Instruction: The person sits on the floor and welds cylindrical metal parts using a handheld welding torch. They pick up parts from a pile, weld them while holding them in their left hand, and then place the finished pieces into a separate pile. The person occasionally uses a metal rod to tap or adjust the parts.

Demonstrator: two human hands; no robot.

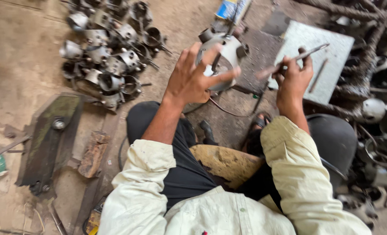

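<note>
Above the dirt floor (pixel 23 56), the left hand (pixel 192 78) is gripping a round metal housing (pixel 228 54), fingers spread. Beside it, the right hand (pixel 292 80) is pinching a thin metal tool (pixel 304 52) over a pale slab (pixel 328 48).

Bare dirt floor (pixel 19 65) lies open at far left; beside it a heap of grey metal housings (pixel 108 52) blocks the far centre-left; a dark slab (pixel 49 135) and rusty block (pixel 94 153) obstruct the near left; a pale plate (pixel 332 48) fills the far right; tangled metal parts (pixel 376 130) crowd the right edge; the knees close the centre.
</note>
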